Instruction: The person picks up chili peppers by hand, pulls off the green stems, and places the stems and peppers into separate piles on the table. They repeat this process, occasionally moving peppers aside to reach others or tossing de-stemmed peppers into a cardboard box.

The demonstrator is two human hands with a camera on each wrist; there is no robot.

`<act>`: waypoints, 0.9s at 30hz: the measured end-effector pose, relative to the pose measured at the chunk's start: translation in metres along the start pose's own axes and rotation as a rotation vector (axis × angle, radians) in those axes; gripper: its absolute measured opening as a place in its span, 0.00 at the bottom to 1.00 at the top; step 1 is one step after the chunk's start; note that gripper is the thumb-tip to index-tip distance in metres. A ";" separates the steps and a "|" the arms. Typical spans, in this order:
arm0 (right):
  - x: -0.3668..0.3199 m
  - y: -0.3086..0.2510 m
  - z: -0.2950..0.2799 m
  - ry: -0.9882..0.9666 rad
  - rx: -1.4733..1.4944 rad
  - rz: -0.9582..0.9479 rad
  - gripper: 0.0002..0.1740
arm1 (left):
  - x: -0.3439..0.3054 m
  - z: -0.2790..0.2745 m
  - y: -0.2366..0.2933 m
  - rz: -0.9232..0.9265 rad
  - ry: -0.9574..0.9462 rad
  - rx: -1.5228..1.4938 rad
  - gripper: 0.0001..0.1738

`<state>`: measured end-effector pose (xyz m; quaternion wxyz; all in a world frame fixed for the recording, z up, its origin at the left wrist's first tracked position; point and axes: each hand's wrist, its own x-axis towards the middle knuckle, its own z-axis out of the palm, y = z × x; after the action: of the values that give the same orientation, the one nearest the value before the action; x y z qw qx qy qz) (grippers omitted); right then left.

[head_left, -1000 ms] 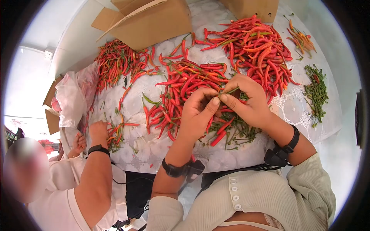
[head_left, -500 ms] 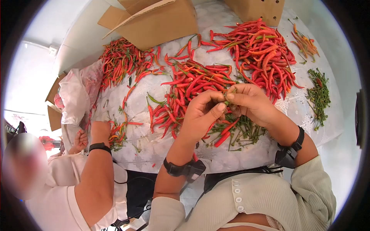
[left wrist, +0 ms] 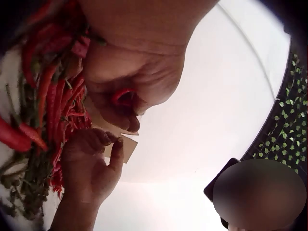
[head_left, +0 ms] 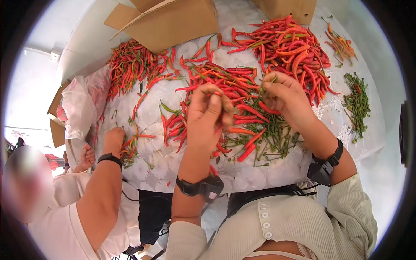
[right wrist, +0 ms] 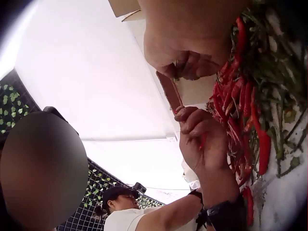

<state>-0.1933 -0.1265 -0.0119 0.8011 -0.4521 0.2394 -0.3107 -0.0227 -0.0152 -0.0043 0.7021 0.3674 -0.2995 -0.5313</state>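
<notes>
left grip [head_left: 208, 107] curled round chili [left wrist: 123, 91]

Room lies along the near cloth [head_left: 255, 178] and between left hand [head_left: 207, 106] and right hand [head_left: 286, 99]; peppers [head_left: 299, 56] crowd beyond, height unclear; box [head_left: 177, 26] blocks far left.

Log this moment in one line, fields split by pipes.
left grip: holds red chili | right grip: pinches green stem | grips: apart | on table: loose green stems, piled red chilies
</notes>
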 end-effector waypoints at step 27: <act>-0.009 0.009 0.016 0.052 -0.879 -0.382 0.08 | 0.005 -0.010 0.000 0.036 0.112 -0.030 0.08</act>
<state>-0.1867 -0.1077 -0.0111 0.4565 -0.7758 0.2808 -0.3331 -0.0131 -0.0181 -0.0094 0.7327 0.3806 -0.2586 -0.5014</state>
